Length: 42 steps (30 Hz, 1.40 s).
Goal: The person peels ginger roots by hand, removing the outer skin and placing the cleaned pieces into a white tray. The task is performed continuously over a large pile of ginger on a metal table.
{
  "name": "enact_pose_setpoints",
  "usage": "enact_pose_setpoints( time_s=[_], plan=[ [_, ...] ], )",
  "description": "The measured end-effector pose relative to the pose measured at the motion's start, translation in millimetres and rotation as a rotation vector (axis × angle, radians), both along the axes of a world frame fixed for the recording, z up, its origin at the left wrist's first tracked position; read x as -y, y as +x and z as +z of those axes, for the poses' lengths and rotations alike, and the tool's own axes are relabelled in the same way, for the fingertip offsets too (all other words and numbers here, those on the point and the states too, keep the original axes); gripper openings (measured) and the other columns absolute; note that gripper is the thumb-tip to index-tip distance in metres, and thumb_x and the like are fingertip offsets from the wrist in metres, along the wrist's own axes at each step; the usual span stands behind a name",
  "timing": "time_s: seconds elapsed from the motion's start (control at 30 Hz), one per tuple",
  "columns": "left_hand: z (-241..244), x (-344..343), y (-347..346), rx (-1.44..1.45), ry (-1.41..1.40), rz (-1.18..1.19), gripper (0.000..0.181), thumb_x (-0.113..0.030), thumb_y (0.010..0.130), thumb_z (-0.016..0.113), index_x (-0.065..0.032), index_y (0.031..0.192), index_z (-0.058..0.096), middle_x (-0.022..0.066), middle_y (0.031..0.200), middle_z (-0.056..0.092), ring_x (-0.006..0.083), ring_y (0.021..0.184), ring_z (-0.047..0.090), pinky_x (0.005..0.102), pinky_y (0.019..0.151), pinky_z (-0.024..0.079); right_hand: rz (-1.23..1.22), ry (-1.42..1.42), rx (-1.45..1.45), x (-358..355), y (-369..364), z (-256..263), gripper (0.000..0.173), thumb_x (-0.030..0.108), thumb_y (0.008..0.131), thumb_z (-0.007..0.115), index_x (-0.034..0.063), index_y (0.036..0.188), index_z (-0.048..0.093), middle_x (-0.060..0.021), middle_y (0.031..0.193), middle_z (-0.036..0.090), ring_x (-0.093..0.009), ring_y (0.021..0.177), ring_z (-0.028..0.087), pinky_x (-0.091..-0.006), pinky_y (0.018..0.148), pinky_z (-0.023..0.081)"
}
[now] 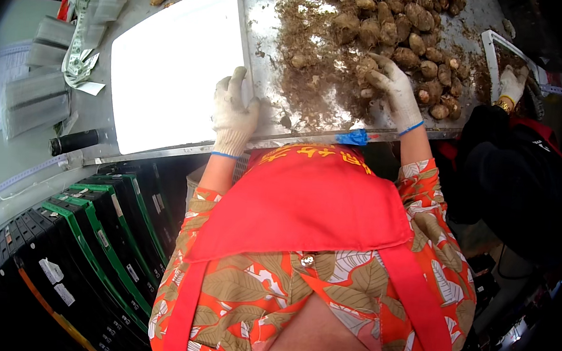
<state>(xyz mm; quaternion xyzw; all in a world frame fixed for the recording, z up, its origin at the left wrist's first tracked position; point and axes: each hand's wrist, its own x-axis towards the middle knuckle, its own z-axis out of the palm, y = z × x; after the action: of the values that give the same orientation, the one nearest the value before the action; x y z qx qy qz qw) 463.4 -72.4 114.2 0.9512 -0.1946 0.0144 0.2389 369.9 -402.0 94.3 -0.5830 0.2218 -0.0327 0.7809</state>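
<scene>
My left hand (235, 110), in a pale knit glove, rests on the right edge of a white tray or board (180, 68) lying on the metal table. Its fingers are close together, and whether it grips the edge is unclear. My right hand (394, 88), gloved too, touches a hairy taro-like tuber (367, 68) at the near side of a big heap of such tubers (417, 18). Its thumb and fingers are apart around the tuber, and I cannot tell if they hold it. Loose root fibres and soil (309, 74) lie between the tray and the heap.
Clear plastic packs (37, 102) and a label strip (78, 36) lie at the left. A black cylinder (73, 143) and a blue object (353, 137) are by the front edge. Stacked crates (93, 230) stand below left. A co-worker's gloved hand (512, 85) is at a white-rimmed tray (489, 48), right.
</scene>
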Motion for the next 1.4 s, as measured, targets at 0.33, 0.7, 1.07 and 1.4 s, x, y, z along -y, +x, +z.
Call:
enact_pose_setpoints(
  time_s=[0.33,0.7,1.07,1.4],
  plan=[
    [29,45,-13,-0.372,-0.502,-0.192,0.032,-0.006,0.095,0.062,0.0012,0.126,0.064,0.0140,0.119,0.067,0.0218,0.103,0.067,0.0334,0.088,0.057,0.191,0.396,0.219,-36,1,15,0.064,-0.003,0.090,0.064,-0.0005,0.149,0.041,-0.0129,0.139,0.054,-0.020,0.116,0.061,-0.0331,0.095,0.055],
    [41,98,-16,-1.258,-1.290,-0.053,0.055,-0.017,0.097,0.068,0.0018,0.143,0.044,0.0166,0.129,0.061,0.0266,0.115,0.064,0.0377,0.092,0.059,0.145,0.201,0.256,-60,10,40,0.052,0.003,0.090,0.070,-0.0017,0.139,0.053,-0.0117,0.132,0.061,-0.017,0.118,0.060,-0.0293,0.098,0.052],
    [37,95,6,-1.275,-1.125,-0.114,0.041,-0.015,0.093,0.073,0.0021,0.126,0.058,0.0120,0.122,0.064,0.0209,0.110,0.065,0.0358,0.091,0.058,-0.147,-0.710,0.307,-76,23,47,0.015,0.009,0.096,0.065,-0.0041,0.102,0.069,-0.0105,0.102,0.070,-0.017,0.086,0.067,-0.0268,0.080,0.053],
    [42,81,20,-1.262,-1.181,-0.254,0.045,-0.002,0.088,0.068,0.0010,0.131,0.055,0.0135,0.129,0.060,0.0248,0.116,0.063,0.0419,0.099,0.056,0.234,-0.903,-0.257,-65,26,30,0.023,0.015,0.095,0.065,-0.0026,0.109,0.070,-0.0132,0.094,0.074,-0.017,0.084,0.069,-0.0291,0.075,0.053]
  ],
)
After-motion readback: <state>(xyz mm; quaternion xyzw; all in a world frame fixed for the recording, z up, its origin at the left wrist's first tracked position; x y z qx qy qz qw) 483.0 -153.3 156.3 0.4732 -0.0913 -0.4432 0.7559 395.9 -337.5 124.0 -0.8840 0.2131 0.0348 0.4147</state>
